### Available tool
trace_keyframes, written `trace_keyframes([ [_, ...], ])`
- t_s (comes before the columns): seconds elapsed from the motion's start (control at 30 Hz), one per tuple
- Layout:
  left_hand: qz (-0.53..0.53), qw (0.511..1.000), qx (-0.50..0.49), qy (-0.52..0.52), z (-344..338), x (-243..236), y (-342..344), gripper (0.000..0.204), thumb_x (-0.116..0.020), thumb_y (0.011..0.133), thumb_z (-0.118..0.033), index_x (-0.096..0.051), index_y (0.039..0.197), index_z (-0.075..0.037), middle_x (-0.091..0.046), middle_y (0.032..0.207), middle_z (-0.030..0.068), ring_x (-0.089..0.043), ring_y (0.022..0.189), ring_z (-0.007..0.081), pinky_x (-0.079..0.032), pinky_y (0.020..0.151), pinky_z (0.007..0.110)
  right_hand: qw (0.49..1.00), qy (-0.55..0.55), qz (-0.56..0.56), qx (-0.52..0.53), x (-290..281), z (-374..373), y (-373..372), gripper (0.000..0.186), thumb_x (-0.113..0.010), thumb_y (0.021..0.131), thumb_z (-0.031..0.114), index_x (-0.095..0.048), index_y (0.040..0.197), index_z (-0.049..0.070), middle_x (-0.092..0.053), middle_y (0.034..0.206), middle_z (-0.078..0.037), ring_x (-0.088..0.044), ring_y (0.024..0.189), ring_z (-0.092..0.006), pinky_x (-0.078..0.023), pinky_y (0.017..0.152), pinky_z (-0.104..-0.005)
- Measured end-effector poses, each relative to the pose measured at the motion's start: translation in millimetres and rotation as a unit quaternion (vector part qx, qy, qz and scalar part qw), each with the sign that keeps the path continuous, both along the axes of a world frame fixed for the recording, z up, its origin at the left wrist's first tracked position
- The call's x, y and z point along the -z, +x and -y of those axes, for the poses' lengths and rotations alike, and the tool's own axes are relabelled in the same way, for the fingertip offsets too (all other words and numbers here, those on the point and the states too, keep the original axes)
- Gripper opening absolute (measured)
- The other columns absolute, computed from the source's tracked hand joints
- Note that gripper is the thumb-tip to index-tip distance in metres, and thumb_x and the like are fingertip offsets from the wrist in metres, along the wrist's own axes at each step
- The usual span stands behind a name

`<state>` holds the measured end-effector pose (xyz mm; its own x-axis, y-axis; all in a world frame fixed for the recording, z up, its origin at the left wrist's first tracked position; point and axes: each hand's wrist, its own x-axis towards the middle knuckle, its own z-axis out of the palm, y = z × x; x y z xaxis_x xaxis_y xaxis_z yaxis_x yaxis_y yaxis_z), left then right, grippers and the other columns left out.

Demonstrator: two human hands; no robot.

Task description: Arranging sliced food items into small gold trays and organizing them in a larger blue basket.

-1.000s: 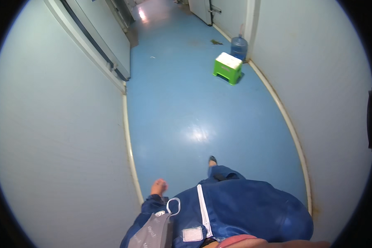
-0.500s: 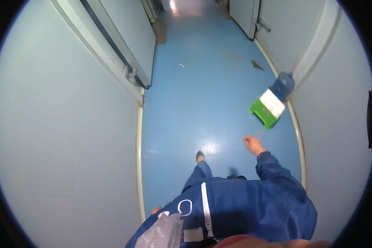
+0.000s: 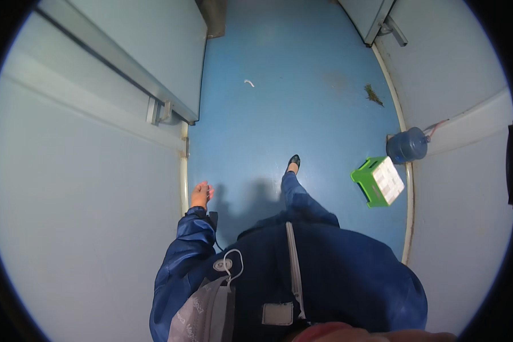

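My left hand swings out ahead of my body on the left, beside the corridor wall. Its fingers are loosely apart and nothing is in them. The blue floor lies beneath it. My right hand is out of sight, and the right side of my blue jacket shows no hand. One foot in a dark shoe is stretched forward on the floor. A face mask hangs by its white loop at the left of my jacket.
At the right wall stand a green stool with a pale top and a large blue water bottle. A door stands out on the left, another door at far right. A white scrap and greenish debris lie on the floor.
I have stepped forward along the corridor. The stool and bottle are nearer. My left hand has come forward into view, while the right hand has swung back out of it.
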<state>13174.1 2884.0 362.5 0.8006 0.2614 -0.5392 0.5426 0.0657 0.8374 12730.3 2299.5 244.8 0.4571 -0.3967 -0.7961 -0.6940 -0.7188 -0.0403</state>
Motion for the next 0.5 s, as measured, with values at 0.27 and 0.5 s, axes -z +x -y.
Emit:
trace_keyframes([
  [0.27, -0.270, 0.956, 0.105, -0.055, 21.4, 19.8, 80.1, 0.042, -0.057, 0.090, -0.029, -0.048, 0.123, -0.004, -0.058, 0.113, 0.0153, -0.062, 0.094, 0.0287, -0.051, 0.077, 0.038, 0.932, -0.022, 0.080, -0.354, -3.6, 103.4, 364.1, 0.021, -0.054, 0.074, 0.021, -0.070, 0.079, 0.009, -0.068, 0.086, -0.015, -0.066, 0.080, -0.0337, -0.053, 0.072, -0.0476],
  [0.5, -0.119, 0.920, 0.358, 0.104, 14.0, 106.7, 173.3, 0.043, -0.060, 0.086, -0.028, -0.049, 0.119, -0.002, -0.059, 0.112, 0.0154, -0.061, 0.101, 0.0288, -0.053, 0.075, 0.039, 0.896, 0.065, 0.420, -0.124, -118.8, 76.8, 747.1, 0.024, -0.052, 0.089, 0.026, -0.064, 0.096, 0.007, -0.067, 0.089, -0.016, -0.062, 0.086, -0.0359, -0.050, 0.072, -0.0405],
])
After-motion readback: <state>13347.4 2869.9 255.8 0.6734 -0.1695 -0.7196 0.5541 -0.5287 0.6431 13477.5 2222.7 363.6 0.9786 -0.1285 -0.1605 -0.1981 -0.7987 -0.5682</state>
